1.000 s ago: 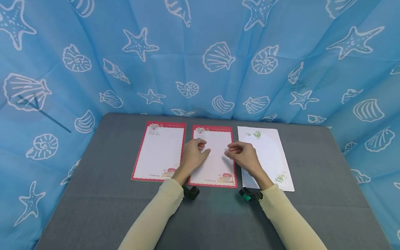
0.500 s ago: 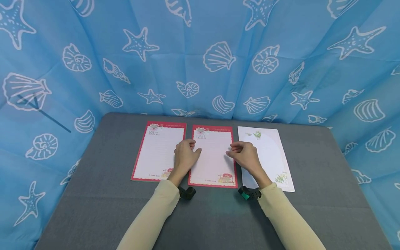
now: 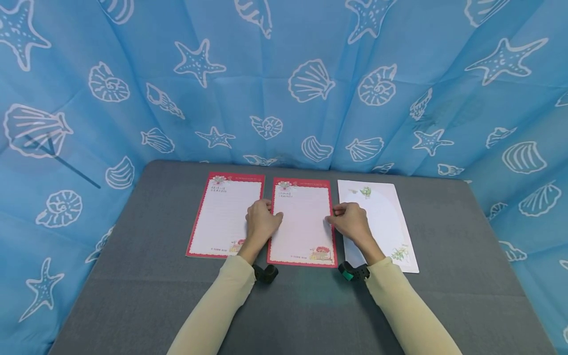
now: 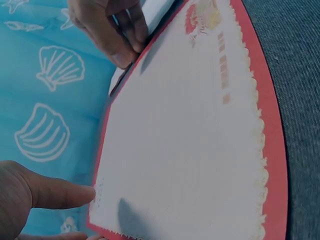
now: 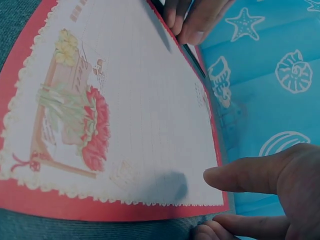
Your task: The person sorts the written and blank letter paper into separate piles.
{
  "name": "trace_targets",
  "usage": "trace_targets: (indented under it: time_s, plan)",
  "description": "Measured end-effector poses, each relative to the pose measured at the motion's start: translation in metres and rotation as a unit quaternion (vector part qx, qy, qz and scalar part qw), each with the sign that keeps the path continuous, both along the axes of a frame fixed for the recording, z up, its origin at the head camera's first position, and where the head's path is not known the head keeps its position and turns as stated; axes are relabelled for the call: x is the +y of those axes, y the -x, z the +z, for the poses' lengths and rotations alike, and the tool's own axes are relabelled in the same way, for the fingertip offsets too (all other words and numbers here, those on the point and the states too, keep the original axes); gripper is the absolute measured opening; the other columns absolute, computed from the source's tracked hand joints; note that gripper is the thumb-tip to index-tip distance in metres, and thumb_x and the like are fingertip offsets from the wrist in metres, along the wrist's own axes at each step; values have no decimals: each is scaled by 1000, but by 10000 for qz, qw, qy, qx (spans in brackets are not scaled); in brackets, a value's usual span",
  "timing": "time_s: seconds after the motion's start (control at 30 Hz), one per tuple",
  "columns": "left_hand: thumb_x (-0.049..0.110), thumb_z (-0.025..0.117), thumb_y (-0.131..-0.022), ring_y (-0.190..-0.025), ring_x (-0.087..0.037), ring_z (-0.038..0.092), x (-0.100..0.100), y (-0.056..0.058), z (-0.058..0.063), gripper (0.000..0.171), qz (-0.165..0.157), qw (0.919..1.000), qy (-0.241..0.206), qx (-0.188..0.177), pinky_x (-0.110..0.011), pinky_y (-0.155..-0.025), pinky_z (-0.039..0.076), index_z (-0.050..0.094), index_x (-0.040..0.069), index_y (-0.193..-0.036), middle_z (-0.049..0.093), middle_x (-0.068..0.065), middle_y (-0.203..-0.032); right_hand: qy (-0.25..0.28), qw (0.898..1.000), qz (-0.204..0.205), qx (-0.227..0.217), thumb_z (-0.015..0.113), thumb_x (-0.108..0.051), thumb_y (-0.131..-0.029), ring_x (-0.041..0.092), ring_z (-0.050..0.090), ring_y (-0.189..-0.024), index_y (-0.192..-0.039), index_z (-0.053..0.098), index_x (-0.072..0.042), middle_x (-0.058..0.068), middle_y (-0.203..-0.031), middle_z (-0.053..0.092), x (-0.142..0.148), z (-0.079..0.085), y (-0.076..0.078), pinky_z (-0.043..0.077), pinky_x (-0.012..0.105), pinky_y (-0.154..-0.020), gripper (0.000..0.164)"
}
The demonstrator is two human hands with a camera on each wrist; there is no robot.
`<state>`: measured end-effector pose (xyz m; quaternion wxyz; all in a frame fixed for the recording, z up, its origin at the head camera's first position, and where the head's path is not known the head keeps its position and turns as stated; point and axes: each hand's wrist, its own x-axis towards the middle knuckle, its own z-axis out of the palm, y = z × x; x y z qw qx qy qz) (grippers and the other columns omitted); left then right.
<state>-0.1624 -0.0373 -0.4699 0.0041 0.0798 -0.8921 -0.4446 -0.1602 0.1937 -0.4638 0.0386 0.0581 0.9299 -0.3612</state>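
A red-bordered sheet of letter paper (image 3: 303,224) lies flat in the middle, a flower picture at its lower right corner. My left hand (image 3: 261,222) is at its left edge, over the gap to the left sheet. On the opposite edge is my right hand (image 3: 352,223), its fingertips beside the red border. In the left wrist view the left thumb (image 4: 65,194) is held out over the paper, its shadow apart from it. The right thumb (image 5: 240,175) likewise hovers in the right wrist view, with the other fingers low at the edge. Whether any fingers are under the paper is unclear.
To the left lies a matching red-bordered sheet (image 3: 222,212), partly covered by the left hand. A white sheet with green plant prints (image 3: 383,212) lies to the right. All are on a grey cloth-covered table (image 3: 301,315), before a blue shell-print curtain (image 3: 266,88).
My left hand has moved left, from over the middle sheet to its left edge. My right hand has shifted slightly right, to the right edge. The sheets have stayed put.
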Motion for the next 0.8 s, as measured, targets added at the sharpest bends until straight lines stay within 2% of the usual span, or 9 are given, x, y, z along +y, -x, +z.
trace_targets:
  time_s: [0.23,0.47,0.7,0.8]
  plan:
    - [8,78,-85,-107,-37,62,-2,1,-2,37,43,9999,-141,-51,-53,-95,44,68,-7,-118,71,-17,-106,221,9996,-84,-155,79,-9,-83,24,68,-78,-111,70,11,22,-97,72,-3,2,1,55,34,-64,36]
    - [-1,72,-84,-97,-29,65,-4,3,-3,35,69,9992,-388,-84,-48,-90,49,69,-6,-118,71,-12,-100,764,9964,-347,-142,76,-5,-85,22,62,-80,-117,68,10,16,-93,69,0,0,0,47,25,-63,36]
    - [-5,70,-83,-86,-22,67,-7,5,-5,32,-143,9982,-548,179,-43,-83,52,72,-3,-115,69,-8,-90,1053,9938,-300,-190,73,0,-86,22,59,-82,-121,65,6,14,-94,64,1,-1,-2,47,25,-65,37]
    - [-4,71,-83,-82,-21,68,-9,5,-6,36,-231,9976,-636,127,-42,-77,54,72,0,-118,68,-8,-89,1146,9930,-211,-183,73,1,-86,25,62,-86,-124,63,5,16,-98,64,1,-1,-4,49,28,-68,39]
